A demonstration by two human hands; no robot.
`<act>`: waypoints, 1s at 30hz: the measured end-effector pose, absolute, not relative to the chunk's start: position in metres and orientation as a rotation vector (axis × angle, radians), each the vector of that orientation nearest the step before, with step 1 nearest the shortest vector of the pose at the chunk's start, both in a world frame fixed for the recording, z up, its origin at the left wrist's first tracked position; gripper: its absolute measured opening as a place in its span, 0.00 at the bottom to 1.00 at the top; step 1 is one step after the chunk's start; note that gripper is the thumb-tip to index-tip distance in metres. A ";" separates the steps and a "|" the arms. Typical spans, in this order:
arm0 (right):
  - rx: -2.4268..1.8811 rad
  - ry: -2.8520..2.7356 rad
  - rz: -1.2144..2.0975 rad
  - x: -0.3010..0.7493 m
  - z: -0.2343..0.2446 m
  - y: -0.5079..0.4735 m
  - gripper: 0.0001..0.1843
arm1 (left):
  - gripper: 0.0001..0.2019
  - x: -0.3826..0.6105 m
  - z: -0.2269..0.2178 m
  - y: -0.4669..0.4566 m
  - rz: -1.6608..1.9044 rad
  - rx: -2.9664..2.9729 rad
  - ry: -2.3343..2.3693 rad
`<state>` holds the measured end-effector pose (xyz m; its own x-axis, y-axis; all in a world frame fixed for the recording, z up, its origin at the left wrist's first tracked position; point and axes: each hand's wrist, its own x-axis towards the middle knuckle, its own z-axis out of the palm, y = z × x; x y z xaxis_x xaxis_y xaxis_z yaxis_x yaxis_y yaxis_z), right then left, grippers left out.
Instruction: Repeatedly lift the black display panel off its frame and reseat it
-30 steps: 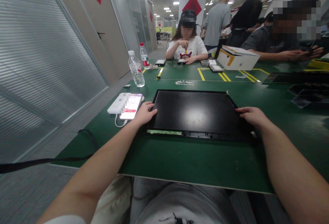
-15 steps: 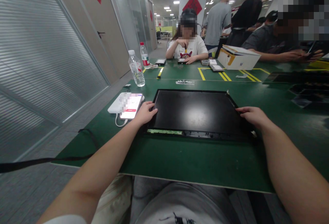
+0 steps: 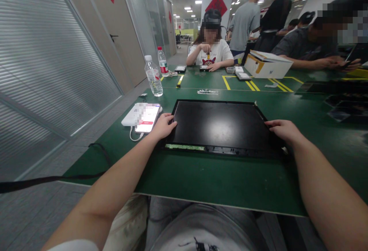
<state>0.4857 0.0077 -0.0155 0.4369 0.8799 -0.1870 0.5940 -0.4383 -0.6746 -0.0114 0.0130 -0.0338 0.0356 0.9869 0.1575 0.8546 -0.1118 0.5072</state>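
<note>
Display panel (image 3: 212, 122), black and glossy, is lying flat near the front edge of the green table (image 3: 218, 184), a pale glow reflecting at the middle of its dark face. Slim black borders are framing it, and a narrow green strip (image 3: 185, 147) is showing along the left half of its near side. From where I am standing, the panel is sitting between the seated person's two hands: just to the right of the left hand (image 3: 164, 126), which is gripping its left edge with the thumb on top, and just to the left of the right hand (image 3: 284, 131), whose fingertips are pinching its right edge. Toward the table's left edge, a lit phone (image 3: 148, 117) is resting against a white device (image 3: 130, 115), while a clear bottle (image 3: 154, 78) is standing behind them.
</note>
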 end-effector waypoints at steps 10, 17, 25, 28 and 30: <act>-2.184 -1.256 0.684 0.482 -0.013 0.006 0.28 | 0.21 -0.012 -0.033 0.013 0.686 2.097 1.876; -2.297 -1.313 0.516 0.478 -0.014 0.006 0.22 | 0.27 -0.011 -0.027 0.010 0.663 2.157 1.835; -2.262 -1.334 0.505 0.484 -0.016 0.007 0.20 | 0.31 -0.026 -0.012 0.007 0.523 2.257 1.679; -2.245 -1.322 0.522 0.484 -0.016 0.007 0.20 | 0.33 -0.031 -0.005 0.004 0.422 2.335 1.655; -2.240 -1.318 0.546 0.484 -0.015 0.006 0.22 | 0.36 -0.032 0.000 0.000 0.348 2.365 1.570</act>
<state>0.4837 0.0060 -0.0153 0.4562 0.8847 -0.0952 0.6927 -0.4203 -0.5861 -0.0318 0.0005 -0.0001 0.3801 0.9239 0.0447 0.8561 -0.3697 0.3611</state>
